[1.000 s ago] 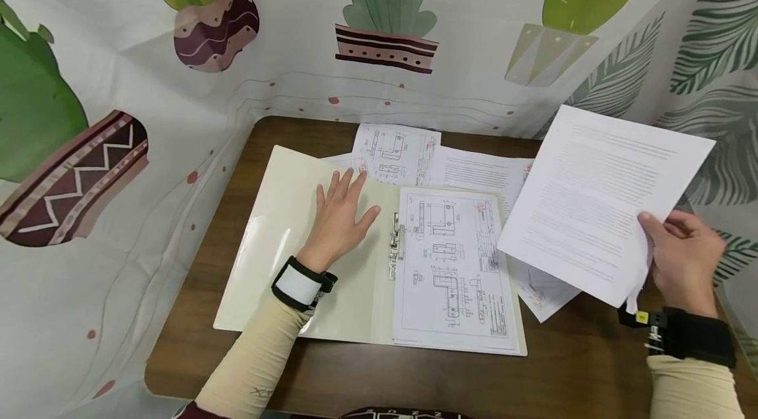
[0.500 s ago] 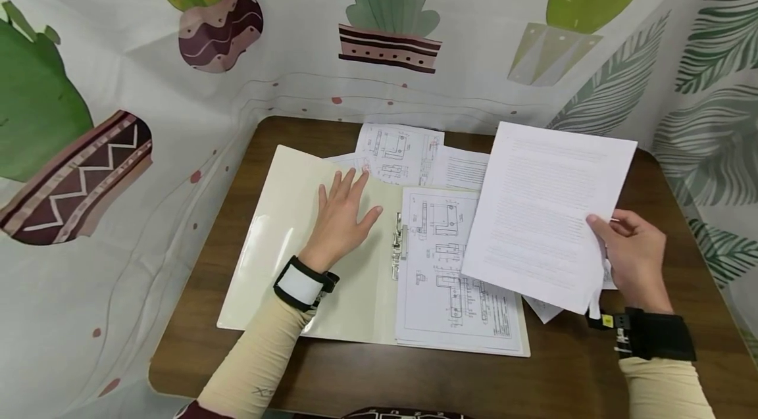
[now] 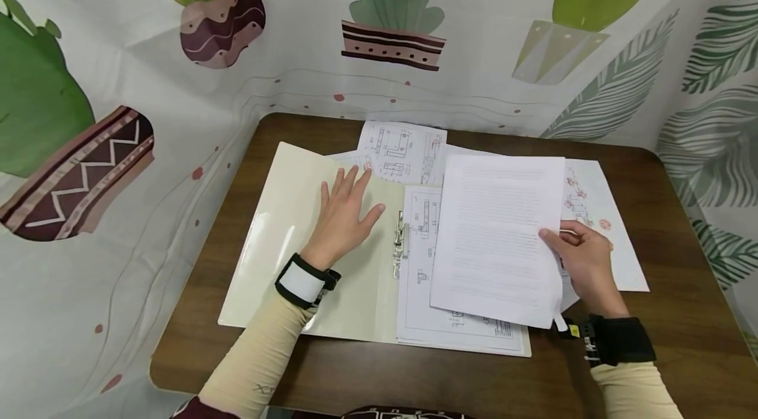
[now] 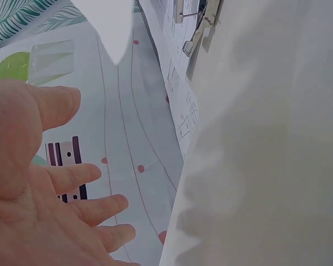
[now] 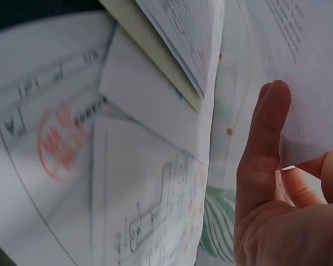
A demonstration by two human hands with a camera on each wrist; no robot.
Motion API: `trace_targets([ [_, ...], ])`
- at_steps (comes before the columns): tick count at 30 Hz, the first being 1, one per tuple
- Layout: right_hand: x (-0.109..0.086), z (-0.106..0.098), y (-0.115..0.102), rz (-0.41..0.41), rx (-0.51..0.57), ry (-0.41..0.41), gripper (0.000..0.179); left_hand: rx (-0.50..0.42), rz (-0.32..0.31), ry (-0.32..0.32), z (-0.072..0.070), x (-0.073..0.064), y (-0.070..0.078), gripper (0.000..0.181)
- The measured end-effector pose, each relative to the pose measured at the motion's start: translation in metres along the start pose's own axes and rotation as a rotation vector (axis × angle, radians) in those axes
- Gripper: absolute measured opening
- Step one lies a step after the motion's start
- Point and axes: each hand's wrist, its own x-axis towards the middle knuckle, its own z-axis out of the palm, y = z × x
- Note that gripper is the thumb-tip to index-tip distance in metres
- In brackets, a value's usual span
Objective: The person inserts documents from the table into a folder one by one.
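Observation:
A cream file folder (image 3: pixel 260 274) lies spread flat on the table, a metal lever clip (image 3: pixel 398 251) at its spine. My left hand (image 3: pixel 341 225), fingers straight and spread, is over the left cover; its shadow falls on the cover in the left wrist view. With thumb and fingers, my right hand (image 3: pixel 583 264) pinches the right edge of a white sheet of printed text (image 3: pixel 497 241). That sheet overlaps the technical drawing (image 3: pixel 414 314) on the folder's right side and covers most of it. A small white strip hangs at its lower right corner.
Behind the folder lies another technical drawing (image 3: pixel 403 149). A sheet with red stamps (image 3: pixel 612 241) lies under and beyond my right hand. The brown wooden table (image 3: pixel 355 373) meets a cactus-print cloth (image 3: pixel 474 90) at the back and sides.
My right hand has brought the printed sheet leftward and lower, from beside the folder to over its right side, uncovering the stamped sheet. My left hand has stayed in place.

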Motion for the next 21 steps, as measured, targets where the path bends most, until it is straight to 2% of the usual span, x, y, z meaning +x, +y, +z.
trace_targets([
  [11,-0.008,0.029,0.003,-0.017,-0.044,-0.073,0.043,-0.006,-0.006,0.0,0.0,0.001,0.001,0.072],
  [21,-0.012,0.044,0.004,-0.007,-0.003,-0.111,0.039,0.002,-0.013,-0.014,0.002,0.001,0.0,0.073],
])
